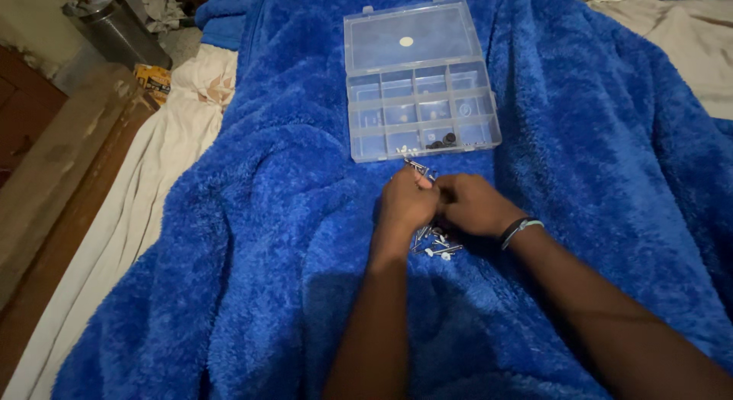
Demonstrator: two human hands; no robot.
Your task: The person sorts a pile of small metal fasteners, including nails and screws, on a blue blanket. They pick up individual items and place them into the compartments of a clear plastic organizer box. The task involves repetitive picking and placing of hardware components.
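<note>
A clear plastic organizer box (421, 110) lies open on a fuzzy blue blanket (259, 240), its lid folded back. Small white and black parts sit in a few of its compartments. My left hand (406, 205) is closed around a few metal screws (418, 169) that stick out above its fingers, just below the box's front edge. My right hand (475, 206), with a band at the wrist, touches the left hand with its fingers curled at the screws. A small pile of loose screws (435, 243) lies on the blanket under both hands.
A white sheet (164, 159) shows at the left edge of the blanket, beside a wooden ledge (53, 171). A metal bin (114, 26) stands at the top left. Pale bedding (687, 41) lies at the top right.
</note>
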